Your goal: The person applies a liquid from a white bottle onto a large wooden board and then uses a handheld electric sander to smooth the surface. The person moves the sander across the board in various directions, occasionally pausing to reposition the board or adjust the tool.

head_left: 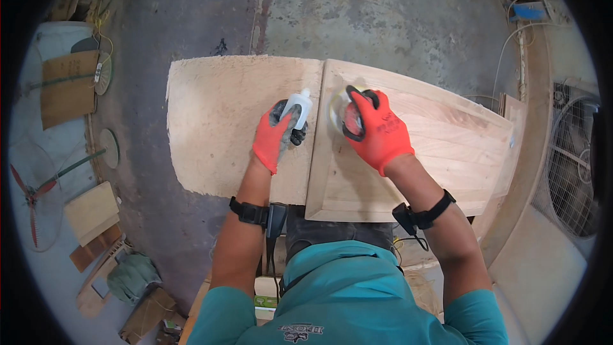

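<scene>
My left hand [281,129], in a red and grey glove, is closed around a small white squeeze bottle [298,110]. The bottle tilts with its narrow nozzle pointing away from me, above the rough wooden board [223,115]. My right hand [379,125], gloved in red and black, grips a round pale-yellow thing [334,114] with a reddish middle. Blur and my fingers hide its exact kind. It is over the left part of a framed wooden panel [434,134], whose left edge meets the board.
At the left are a cardboard sheet [70,86], a fan with red blades [32,197] and a green cloth bundle [133,278]. A caged fan [575,160] stands at the right. Beyond the boards lies a stained grey floor [357,13]. Wrist straps with cables circle both forearms.
</scene>
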`<action>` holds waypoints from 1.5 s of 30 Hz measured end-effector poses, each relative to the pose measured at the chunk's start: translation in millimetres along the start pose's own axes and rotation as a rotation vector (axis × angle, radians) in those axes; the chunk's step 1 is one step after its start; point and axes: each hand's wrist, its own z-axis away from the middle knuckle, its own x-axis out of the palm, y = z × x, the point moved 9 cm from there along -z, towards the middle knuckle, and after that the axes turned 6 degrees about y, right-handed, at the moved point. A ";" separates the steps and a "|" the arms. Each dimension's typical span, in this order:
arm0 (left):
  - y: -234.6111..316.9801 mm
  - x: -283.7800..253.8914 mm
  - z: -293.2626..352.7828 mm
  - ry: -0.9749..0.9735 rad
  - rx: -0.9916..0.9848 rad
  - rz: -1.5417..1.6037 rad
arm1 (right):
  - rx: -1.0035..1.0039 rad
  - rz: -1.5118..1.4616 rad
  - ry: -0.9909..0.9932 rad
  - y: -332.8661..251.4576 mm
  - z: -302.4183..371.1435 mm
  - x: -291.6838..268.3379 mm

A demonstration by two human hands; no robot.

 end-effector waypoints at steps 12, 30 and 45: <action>-2.0 -2.5 0.3 0.006 0.001 0.028 | 0.153 0.133 -0.010 -7.4 -56.5 -4.2; 1.6 -1.9 1.5 0.005 0.059 0.015 | 0.186 0.144 -0.013 -12.6 -56.5 -6.4; -7.5 -7.8 -4.9 -0.015 0.085 0.016 | 0.306 0.098 0.074 8.3 -66.1 -18.6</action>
